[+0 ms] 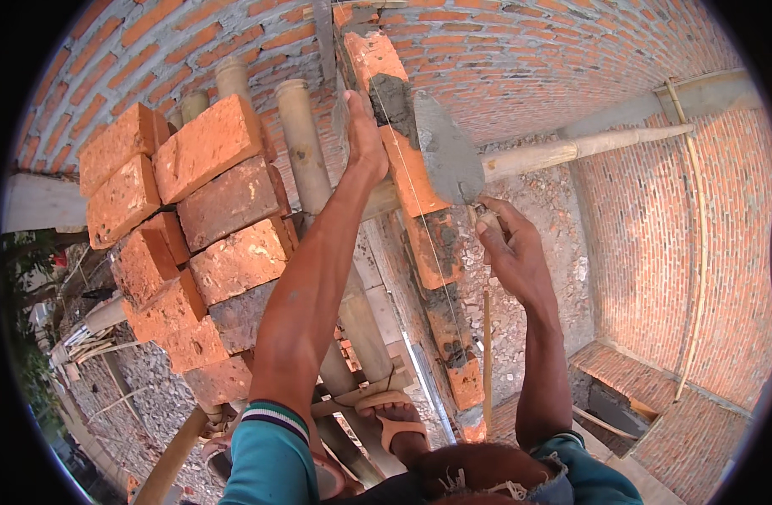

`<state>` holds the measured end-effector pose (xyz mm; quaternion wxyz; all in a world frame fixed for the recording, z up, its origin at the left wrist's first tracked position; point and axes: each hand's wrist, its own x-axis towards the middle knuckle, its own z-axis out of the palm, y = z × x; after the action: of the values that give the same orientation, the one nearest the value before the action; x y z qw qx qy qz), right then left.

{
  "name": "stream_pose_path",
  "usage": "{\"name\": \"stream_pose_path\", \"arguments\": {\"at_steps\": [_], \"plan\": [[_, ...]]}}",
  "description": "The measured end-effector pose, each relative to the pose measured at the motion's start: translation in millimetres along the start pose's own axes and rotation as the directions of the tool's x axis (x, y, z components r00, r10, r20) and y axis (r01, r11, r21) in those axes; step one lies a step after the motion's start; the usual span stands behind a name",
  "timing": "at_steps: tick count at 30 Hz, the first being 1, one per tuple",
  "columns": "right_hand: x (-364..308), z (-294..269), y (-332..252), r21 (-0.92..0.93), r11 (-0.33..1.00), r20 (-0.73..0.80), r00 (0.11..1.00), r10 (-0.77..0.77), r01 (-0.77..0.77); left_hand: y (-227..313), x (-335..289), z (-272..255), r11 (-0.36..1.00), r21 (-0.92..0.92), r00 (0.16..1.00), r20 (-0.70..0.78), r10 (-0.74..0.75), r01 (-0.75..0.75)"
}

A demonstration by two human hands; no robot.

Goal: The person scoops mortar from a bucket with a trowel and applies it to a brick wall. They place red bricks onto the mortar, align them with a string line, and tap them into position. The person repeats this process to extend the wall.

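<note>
A narrow brick wall (419,181) runs away from me with wet grey mortar (392,101) along part of its top. A thin string (400,151) stretches over its length. My left hand (366,143) lies along the wall's left side, fingers together and stretched out, holding nothing that I can see. On the other side, my right hand (516,252) is closed round the handle of a trowel (447,151). The trowel's grey, mortar-smeared blade is against the wall's right side, beside the mortar. The inner side of my left palm is partly hidden.
Stacked orange bricks (226,215) sit left of my left arm on bamboo poles (304,143). My sandalled foot (394,421) stands on the poles. A horizontal bamboo pole (588,151) lies beyond my right hand. Rubble (546,219) covers ground far below, between tall brick walls (638,244).
</note>
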<state>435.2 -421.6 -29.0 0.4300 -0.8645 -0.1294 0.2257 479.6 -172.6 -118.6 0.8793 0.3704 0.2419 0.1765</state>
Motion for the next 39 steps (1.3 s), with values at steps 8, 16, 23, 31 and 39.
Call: {"name": "stream_pose_path", "arguments": {"at_steps": [8,16,23,31,39], "plan": [[-34.2,3.0,-3.2,-0.194,0.98,0.059,0.997,0.046,-0.034,-32.1,5.6,-19.4,1.0,-0.003,0.999,0.054,-0.003,0.003],[0.1,27.8,-6.8,-0.418,0.88,-0.07,0.958,-0.279,0.226,-39.8,15.4,-29.5,0.997,0.04,0.995,0.078,0.067,-0.07],[32.9,8.0,-32.5,-0.35,0.908,-0.051,0.962,-0.266,0.233,-28.6,13.8,-21.4,0.991,0.105,0.995,0.077,0.07,-0.078],[96.5,-11.1,-76.3,-0.479,0.842,0.248,0.958,-0.142,0.249,-21.0,24.0,-21.4,0.986,0.144,0.988,0.144,0.06,-0.081],[40.5,15.4,-44.3,-0.467,0.871,0.203,0.977,-0.061,0.151,-19.7,-2.6,-12.7,0.952,0.304,0.991,0.136,0.0,-0.041]]}}
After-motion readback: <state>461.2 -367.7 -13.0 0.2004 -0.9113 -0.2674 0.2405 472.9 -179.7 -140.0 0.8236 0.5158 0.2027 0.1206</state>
